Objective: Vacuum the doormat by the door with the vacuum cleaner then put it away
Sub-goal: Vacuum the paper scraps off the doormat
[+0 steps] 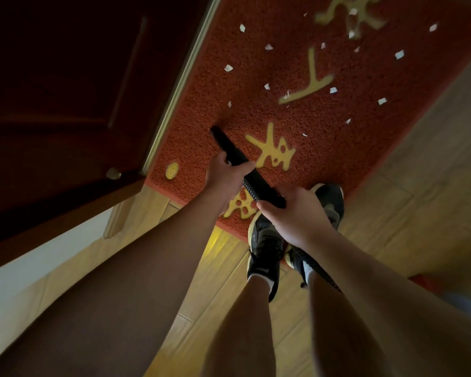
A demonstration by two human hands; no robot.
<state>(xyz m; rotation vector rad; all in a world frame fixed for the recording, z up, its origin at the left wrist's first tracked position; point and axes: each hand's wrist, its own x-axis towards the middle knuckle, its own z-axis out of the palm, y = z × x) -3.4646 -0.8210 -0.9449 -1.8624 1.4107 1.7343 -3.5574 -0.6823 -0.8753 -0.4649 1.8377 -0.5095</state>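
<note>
Here, left hand and right hand grip vacuum wand; door borders doormat (2 shoes overlap it).

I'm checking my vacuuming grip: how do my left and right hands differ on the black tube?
The left hand grips the black tube farther forward, nearer its tip over the doormat; the right hand grips its rear end, over the shoes. The left hand sits ahead of the ribbed section, the right hand behind it. Both curl around the tube.

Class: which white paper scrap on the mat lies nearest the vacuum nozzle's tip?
The small scrap just beyond the nozzle tip; every other scrap lies farther up the doormat.
</note>
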